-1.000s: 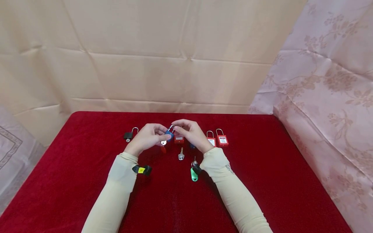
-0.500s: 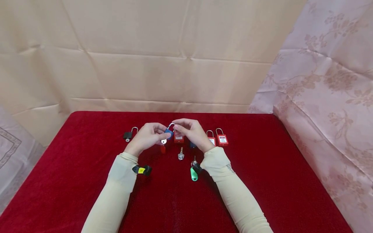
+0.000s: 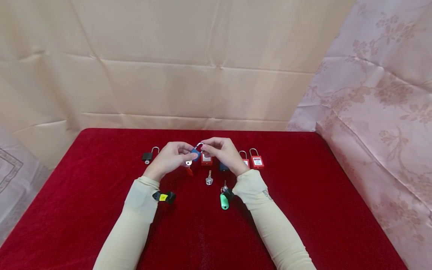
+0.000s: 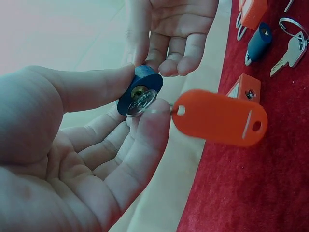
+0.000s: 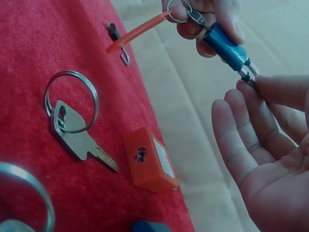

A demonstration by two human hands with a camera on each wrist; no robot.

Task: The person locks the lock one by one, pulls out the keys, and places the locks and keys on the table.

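My left hand (image 3: 170, 159) pinches the body of a blue padlock (image 3: 195, 153) between thumb and fingers, above the red-covered table. A key (image 4: 141, 102) sits in the keyhole at the padlock's bottom, its ring carrying an orange tag (image 4: 217, 117) that hangs past my index finger. On the opposite side, my right hand (image 3: 224, 155) pinches the padlock's metal shackle (image 3: 199, 144) with thumb and fingertips. In the right wrist view the shackle's legs show between the blue body and my right fingertips, which cover its bend.
Behind the hands stand a red padlock (image 3: 207, 160) and another blue padlock (image 3: 223, 167). Two red padlocks, one here (image 3: 257, 162), are at right, a black padlock (image 3: 147, 156) at left. Nearer lie a key (image 3: 209, 180) and a green key tag (image 3: 224, 201) on the red cloth (image 3: 303, 210).
The padlock has turned slightly, so its shackle shows more fully. My right hand has shifted a little to the right, and the orange tag has swung. Both hands keep their hold.
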